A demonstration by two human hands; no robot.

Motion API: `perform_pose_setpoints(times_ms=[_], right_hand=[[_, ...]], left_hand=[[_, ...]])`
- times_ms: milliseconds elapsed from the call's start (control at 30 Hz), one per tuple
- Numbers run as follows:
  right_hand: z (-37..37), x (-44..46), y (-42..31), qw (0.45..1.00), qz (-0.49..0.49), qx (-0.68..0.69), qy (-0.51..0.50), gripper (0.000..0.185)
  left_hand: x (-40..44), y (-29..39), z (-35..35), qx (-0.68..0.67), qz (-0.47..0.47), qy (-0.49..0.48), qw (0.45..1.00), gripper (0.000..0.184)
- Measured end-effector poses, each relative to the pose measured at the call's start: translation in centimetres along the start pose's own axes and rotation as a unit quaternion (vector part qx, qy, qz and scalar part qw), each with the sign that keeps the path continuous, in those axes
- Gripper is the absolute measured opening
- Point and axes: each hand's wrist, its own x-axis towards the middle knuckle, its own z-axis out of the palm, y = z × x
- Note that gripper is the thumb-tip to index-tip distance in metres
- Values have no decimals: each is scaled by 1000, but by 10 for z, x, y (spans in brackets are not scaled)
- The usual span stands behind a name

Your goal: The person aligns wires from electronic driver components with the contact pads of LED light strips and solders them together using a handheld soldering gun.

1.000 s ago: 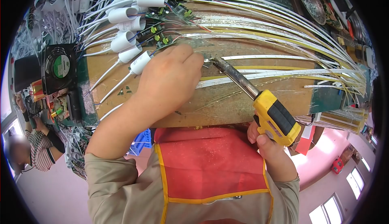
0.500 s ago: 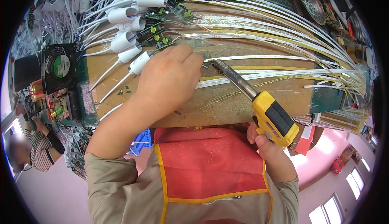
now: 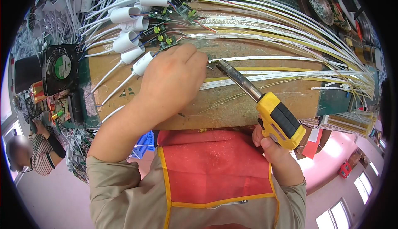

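Note:
A yellow-and-black soldering gun (image 3: 281, 120) is gripped in my right hand (image 3: 271, 148), low at the right. Its dark metal tip lies at the left end of a white LED strip (image 3: 265, 58), close to the fingertips of my left hand (image 3: 176, 75). The fingers of that left hand are closed in a pinch, and what they hold is hidden behind the hand. Beside its wrist lies a white plastic cap (image 3: 143, 64) with a white cable. Small green circuit boards (image 3: 166, 41) with thin wires sit just beyond the knuckles.
More white caps with cables (image 3: 124, 42) and several LED strips (image 3: 290, 26) cover the board (image 3: 257, 100). A black fan (image 3: 60, 69) stands at the left. A metal dish (image 3: 318, 3) is at the top right. Another person (image 3: 43, 150) sits at the far left.
The soldering gun's body has shifted very slightly to the left and up, its tip staying by the strip end. My left hand is almost unmoved.

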Motion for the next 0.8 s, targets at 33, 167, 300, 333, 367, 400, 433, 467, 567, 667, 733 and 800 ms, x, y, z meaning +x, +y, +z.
perform_pose_setpoints(times_ms=[33, 167, 300, 333, 367, 400, 433, 467, 567, 667, 733, 800], right_hand=[[0, 0, 0, 1000, 1, 2, 0, 76], [-2, -1, 3, 1000, 8, -4, 0, 75], [-3, 0, 3, 1000, 3, -8, -10, 69], [-3, 0, 3, 1000, 1, -12, -12, 67], [-3, 0, 3, 1000, -1, -16, -13, 64], [-3, 0, 3, 1000, -2, -18, -15, 62], [-4, 1, 4, 1000, -3, -20, -18, 60], [-4, 1, 4, 1000, -4, -22, -20, 59], [-4, 0, 6, 999, -2, -33, -5, 56], [-5, 0, 7, 999, -6, -46, -9, 57], [-3, 1, 5, 999, -8, -44, -6, 58], [-3, 1, 4, 999, -11, -38, -7, 60]], left_hand=[[0, 0, 0, 1, -1, -1, 1000, 10], [1, -1, 1, 3, -3, -5, 1000, 9], [1, 0, 0, 6, -1, -6, 1000, 9], [1, 0, 0, 7, 1, -6, 1000, 9], [1, 0, 0, 8, 3, -5, 1000, 9], [1, 0, 0, 9, 5, -5, 1000, 9], [1, 0, 0, 10, 6, -4, 1000, 9], [1, 0, 0, 12, 9, -2, 1000, 9], [1, 0, 1, 16, 15, 5, 1000, 10], [1, 0, 1, 19, 19, 8, 1000, 10], [1, 1, 1, 21, 20, 9, 1000, 11], [2, 0, 1, 20, 20, 9, 1000, 11]])
